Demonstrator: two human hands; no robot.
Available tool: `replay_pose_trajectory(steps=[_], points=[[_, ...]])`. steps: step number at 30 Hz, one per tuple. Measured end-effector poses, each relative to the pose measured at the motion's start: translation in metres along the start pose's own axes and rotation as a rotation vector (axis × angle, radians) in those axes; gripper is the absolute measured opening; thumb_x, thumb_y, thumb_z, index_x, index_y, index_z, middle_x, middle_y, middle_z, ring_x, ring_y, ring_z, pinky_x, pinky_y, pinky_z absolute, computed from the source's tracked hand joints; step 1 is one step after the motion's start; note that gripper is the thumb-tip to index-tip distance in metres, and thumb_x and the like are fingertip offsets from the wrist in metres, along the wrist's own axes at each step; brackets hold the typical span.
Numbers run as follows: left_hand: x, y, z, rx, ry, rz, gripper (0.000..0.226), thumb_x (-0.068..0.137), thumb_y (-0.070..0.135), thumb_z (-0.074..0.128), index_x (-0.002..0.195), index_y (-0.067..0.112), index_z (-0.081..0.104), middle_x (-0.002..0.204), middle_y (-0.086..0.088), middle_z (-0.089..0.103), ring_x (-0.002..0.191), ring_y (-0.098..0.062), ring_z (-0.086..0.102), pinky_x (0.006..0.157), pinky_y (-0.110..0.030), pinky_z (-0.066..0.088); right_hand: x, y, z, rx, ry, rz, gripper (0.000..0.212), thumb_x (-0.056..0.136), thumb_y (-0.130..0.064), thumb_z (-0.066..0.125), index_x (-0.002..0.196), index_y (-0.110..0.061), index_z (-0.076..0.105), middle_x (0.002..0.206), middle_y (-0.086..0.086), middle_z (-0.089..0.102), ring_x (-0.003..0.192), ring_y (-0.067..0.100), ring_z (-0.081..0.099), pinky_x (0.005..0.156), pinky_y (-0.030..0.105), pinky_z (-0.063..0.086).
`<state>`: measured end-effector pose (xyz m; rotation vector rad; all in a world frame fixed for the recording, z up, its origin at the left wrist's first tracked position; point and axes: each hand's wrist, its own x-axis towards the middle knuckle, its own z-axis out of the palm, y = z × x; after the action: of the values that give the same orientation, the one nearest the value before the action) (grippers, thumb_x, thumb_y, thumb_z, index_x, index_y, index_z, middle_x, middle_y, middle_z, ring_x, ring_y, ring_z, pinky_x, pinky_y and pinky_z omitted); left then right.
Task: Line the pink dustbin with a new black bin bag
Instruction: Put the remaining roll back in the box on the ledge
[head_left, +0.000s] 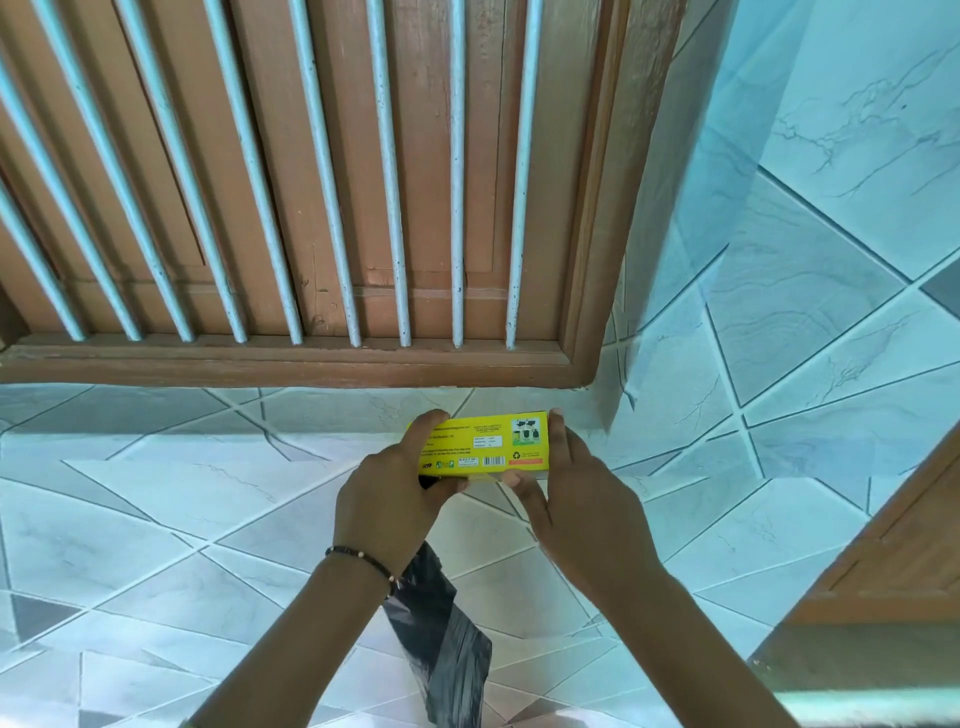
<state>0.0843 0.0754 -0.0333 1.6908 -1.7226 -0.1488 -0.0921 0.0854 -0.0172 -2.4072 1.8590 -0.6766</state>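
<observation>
Tiled wall of pale blue-grey marbled ceramic (810, 322) fills most of the view, with a brown wooden window frame fitted with grey metal bars (322, 208) set above it; a second strip of brown wood (883, 561) cuts in at lower right. No pink dustbin in sight, so its place cannot be told. Below the window, both hands hold a flat yellow cardboard box of bin bags (488, 441), printed side with barcode toward the camera. Left hand (395, 493), with a dark beaded bracelet (363, 558) at the wrist, is wrapped round the left end of the box, fingers curled closed over its top edge and thumb beneath. Right hand (576, 493) clamps the right end, fingers along the far edge, thumb under the bottom edge. A folded strip of thin black plastic bin bag (441, 649) hangs down from under the left hand, between the forearms, loose and twisted. Judgement: the step in hand is getting one bag free of the box. To do it well, steady the box with one hand, draw the strip out straight rather than sideways, and tear cleanly at the perforation, if there is one. Thin film will likely stretch or rip if yanked.
</observation>
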Motion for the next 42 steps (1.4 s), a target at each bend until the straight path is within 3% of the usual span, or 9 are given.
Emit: replay_pose_trajectory(steps=[5, 11, 18, 27, 31, 35, 38, 40, 42], points=[[0.032, 0.008, -0.001, -0.006, 0.011, -0.018, 0.073, 0.076, 0.041, 0.068, 0.135, 0.026, 0.028, 0.083, -0.008, 0.069, 0.083, -0.031, 0.063, 0.058, -0.029, 0.04, 0.041, 0.023, -0.001, 0.038, 0.061, 0.005, 0.06, 0.091, -0.045, 0.042, 0.142, -0.014, 0.03, 0.123, 0.012, 0.052, 0.106, 0.031, 0.055, 0.076, 0.039, 0.048], [0.086, 0.009, 0.017, -0.044, -0.068, -0.103, 0.053, 0.079, 0.034, 0.067, 0.116, 0.007, 0.041, 0.079, -0.005, 0.063, 0.087, -0.032, 0.064, 0.066, -0.035, 0.047, 0.084, 0.028, 0.008, -0.009, 0.096, 0.192, 0.036, 0.091, -0.043, 0.047, 0.104, -0.013, 0.062, 0.099, 0.013, 0.067, 0.093, 0.033, 0.063, 0.065, 0.03, 0.038], [0.088, 0.011, 0.038, -0.028, -0.062, -0.131, 0.064, 0.085, 0.04, 0.057, 0.134, 0.011, 0.028, 0.096, -0.016, 0.067, 0.093, -0.036, 0.062, 0.072, -0.041, 0.05, 0.103, 0.03, 0.018, 0.056, 0.143, 0.212, 0.035, 0.094, -0.035, 0.046, 0.116, -0.009, 0.053, 0.099, 0.016, 0.066, 0.095, 0.036, 0.062, 0.065, 0.03, 0.035], [0.027, 0.028, 0.021, -0.446, 0.077, -0.28, 0.068, 0.082, 0.024, 0.062, 0.138, 0.017, 0.024, 0.109, -0.006, 0.059, 0.1, -0.033, 0.059, 0.083, -0.036, 0.047, 0.048, 0.037, 0.01, 0.281, 0.164, 0.087, 0.039, 0.09, -0.033, 0.052, 0.125, -0.018, 0.043, 0.106, 0.01, 0.064, 0.091, 0.029, 0.064, 0.078, 0.035, 0.049], [-0.01, 0.048, 0.006, -0.901, -0.108, -0.4, 0.07, 0.079, 0.015, 0.066, 0.137, 0.025, 0.029, 0.123, -0.004, 0.058, 0.104, -0.021, 0.058, 0.098, -0.035, 0.044, -0.016, 0.034, 0.012, 0.756, -0.302, 0.016, 0.046, 0.079, -0.051, 0.061, 0.118, -0.033, 0.046, 0.116, -0.012, 0.058, 0.095, -0.001, 0.057, 0.07, 0.007, 0.042], [-0.043, 0.068, -0.008, -1.299, -0.259, -0.489, 0.05, 0.086, 0.003, 0.056, 0.13, 0.019, 0.038, 0.104, -0.009, 0.062, 0.075, -0.011, 0.069, 0.067, -0.023, 0.055, -0.069, 0.043, 0.027, 1.154, -0.523, 0.24, 0.06, 0.064, -0.061, 0.065, 0.11, -0.024, 0.056, 0.109, -0.001, 0.065, 0.102, 0.015, 0.061, 0.084, 0.022, 0.046], [-0.067, 0.075, -0.014, -1.399, -0.307, -0.476, 0.064, 0.076, 0.02, 0.072, 0.129, 0.005, 0.041, 0.104, -0.016, 0.059, 0.086, -0.019, 0.063, 0.073, -0.027, 0.055, -0.098, 0.046, 0.024, 1.299, -0.424, 0.312, 0.039, 0.069, -0.036, 0.075, 0.09, -0.005, 0.066, 0.105, 0.033, 0.059, 0.101, 0.045, 0.058, 0.082, 0.033, 0.05], [-0.092, 0.078, -0.015, -1.327, -0.383, -0.475, 0.087, 0.058, 0.046, 0.081, 0.123, -0.004, 0.05, 0.117, -0.027, 0.056, 0.102, -0.03, 0.058, 0.089, -0.038, 0.051, -0.114, 0.048, 0.012, 1.346, -0.335, 0.341, 0.011, 0.071, -0.02, 0.076, 0.07, -0.012, 0.07, 0.092, 0.034, 0.062, 0.096, 0.046, 0.061, 0.084, 0.039, 0.053], [-0.124, 0.077, -0.008, -1.283, -0.454, -0.459, 0.072, 0.057, 0.061, 0.073, 0.11, 0.013, 0.068, 0.117, -0.02, 0.064, 0.106, -0.028, 0.063, 0.09, -0.04, 0.054, -0.127, 0.054, -0.002, 1.413, -0.307, 0.334, 0.007, 0.075, -0.014, 0.071, 0.074, -0.007, 0.071, 0.085, 0.021, 0.066, 0.086, 0.037, 0.065, 0.078, 0.034, 0.053]])
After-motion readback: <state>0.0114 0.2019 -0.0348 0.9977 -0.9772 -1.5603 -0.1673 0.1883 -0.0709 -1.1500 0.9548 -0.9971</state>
